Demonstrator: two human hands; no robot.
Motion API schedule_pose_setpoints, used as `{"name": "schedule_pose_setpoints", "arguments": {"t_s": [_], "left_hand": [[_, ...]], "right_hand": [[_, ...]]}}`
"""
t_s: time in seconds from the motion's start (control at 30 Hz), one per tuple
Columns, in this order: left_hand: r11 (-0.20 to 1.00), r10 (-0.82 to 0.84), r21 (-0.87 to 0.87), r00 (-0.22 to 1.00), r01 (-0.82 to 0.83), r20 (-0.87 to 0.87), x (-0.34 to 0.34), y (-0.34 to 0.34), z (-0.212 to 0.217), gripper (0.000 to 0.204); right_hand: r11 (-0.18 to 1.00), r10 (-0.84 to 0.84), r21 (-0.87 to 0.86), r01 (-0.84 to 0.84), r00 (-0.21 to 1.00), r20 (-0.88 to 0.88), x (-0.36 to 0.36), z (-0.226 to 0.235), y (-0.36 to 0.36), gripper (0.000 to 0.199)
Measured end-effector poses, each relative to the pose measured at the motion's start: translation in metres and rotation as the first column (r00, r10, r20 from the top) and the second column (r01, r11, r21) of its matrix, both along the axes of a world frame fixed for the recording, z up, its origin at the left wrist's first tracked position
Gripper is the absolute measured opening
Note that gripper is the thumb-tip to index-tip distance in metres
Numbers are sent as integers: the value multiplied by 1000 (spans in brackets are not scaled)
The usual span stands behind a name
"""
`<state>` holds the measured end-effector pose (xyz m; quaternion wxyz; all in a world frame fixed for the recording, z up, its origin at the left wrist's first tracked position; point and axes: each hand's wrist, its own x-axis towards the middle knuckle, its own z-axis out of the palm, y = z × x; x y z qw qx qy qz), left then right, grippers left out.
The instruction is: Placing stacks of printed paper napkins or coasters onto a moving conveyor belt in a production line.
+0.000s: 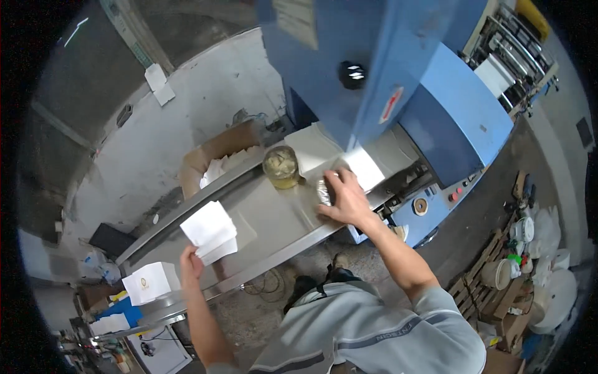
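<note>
we get a dim, greyish scene within a black round rim, straight edges bowing near it. a thin bright streak [76,32] glows toward ten o'clock amid gloom. near the centre, white paper [365,169] glares, and the silver object [322,192] glints. toward eight o'clock we find the white sheets [207,225] washed out; toward one, the blue panel [398,65] looks blurred.

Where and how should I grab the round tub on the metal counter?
I'd probably take the round tub around its curved outer wall, coming from its left: it looks upright, its rounded shape suits a wraparound grip, and white sheets lie close on its right.
</note>
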<state>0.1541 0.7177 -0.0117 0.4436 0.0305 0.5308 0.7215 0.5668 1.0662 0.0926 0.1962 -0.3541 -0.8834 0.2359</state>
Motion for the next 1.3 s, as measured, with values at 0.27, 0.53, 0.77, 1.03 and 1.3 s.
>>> {"name": "schedule_pose_setpoints", "arguments": {"t_s": [0.27, 0.53, 0.77, 1.03, 1.3], "left_hand": [[903, -35, -290, 617, -319, -786, -32, -37, 52, 48], [976, -213, -135, 871, 170, -443, 91, 112, 130, 49], [960, -273, -197, 831, 200, -485, 97, 241, 67, 57], [818, -573, -526, 404, 232, -713, 180, 408, 80, 103], [754, -656, -646, 190, 117, -731, 196, 429, 93, 94]], "right_hand": [[930, -113, 356, 87, 992, 53, -32, 19, -26, 82], [924, 141, 351, -150, 989, 53, -142, -1, -2, 80], [941, 49, 330, -70, 996, 73, -148, -16, -19, 83], [990, 89, 124, -68, 982, -167, -101, -10, -71, 66], [993, 84, 99, -65, 975, -207, -92, -21, -67, 67]]}}
